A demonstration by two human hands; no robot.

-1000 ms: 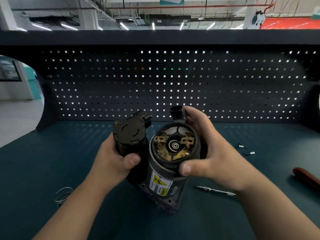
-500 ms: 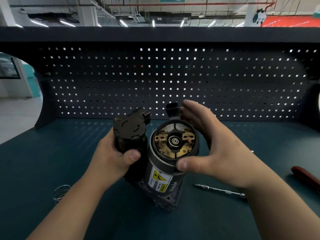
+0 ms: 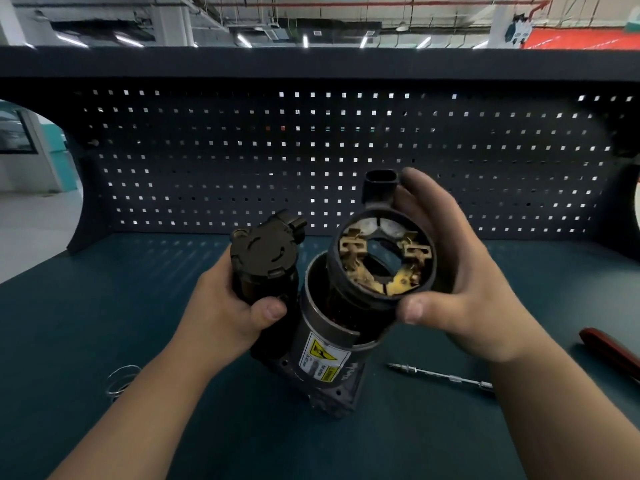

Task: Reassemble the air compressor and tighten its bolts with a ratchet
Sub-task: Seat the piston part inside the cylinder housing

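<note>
Motor housing interior murky — red handle edge-cropped

Location: industrial workshop. Dark pegboard backs my teal workbench; exposed ducts and strip lights overhead, open concrete floor at left.

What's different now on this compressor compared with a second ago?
The right hand has lifted the round end cap off the motor housing and tilted it, leaving the housing's top open. Unchanged: the left hand grips the black cylinder beside it, and the long bolt, red handle and wire ring lie where they were.
</note>
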